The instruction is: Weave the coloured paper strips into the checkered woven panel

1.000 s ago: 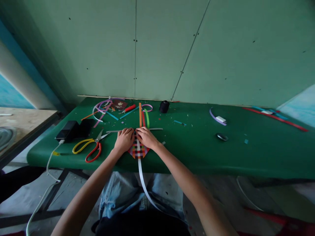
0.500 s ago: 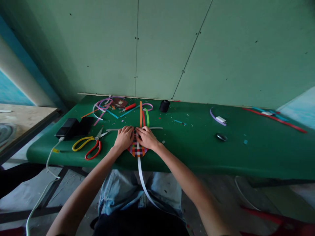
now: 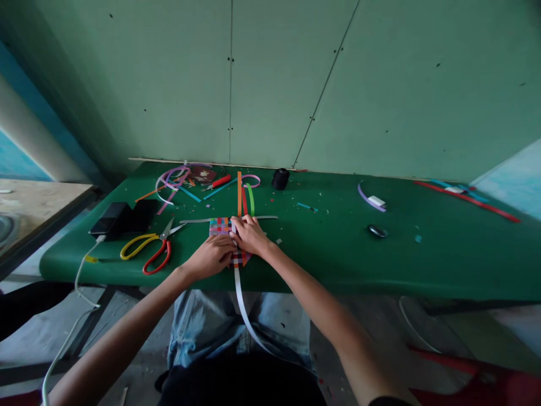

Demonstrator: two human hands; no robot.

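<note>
A small checkered piece woven from colourful flat strips (image 3: 218,226) lies near the table's front edge. My left hand (image 3: 210,255) rests over its lower left part, fingers curled in against it. Higher up, my right hand (image 3: 251,235) bends its fingers onto the middle, where a white strip (image 3: 240,296) runs down and hangs over the edge to my lap. Orange (image 3: 239,192), red (image 3: 244,203) and green (image 3: 251,200) strips stick out of the far side. Thin grey strips (image 3: 267,217) reach out sideways. My hands hide much of the weave and the fingertips' exact grip.
Left of my hands lie scissors (image 3: 163,248) with yellow and red handles, blades apart, and a black device (image 3: 110,219) with a white cable (image 3: 78,276). Behind are loose purple strips (image 3: 173,179), a red-handled cutter (image 3: 220,181) and a black spool (image 3: 280,179). A dark oval object (image 3: 377,230) lies right.
My left hand has moved down towards me along the woven piece, uncovering its upper left part. My right hand stays near the same spot. The view has shifted slightly.
</note>
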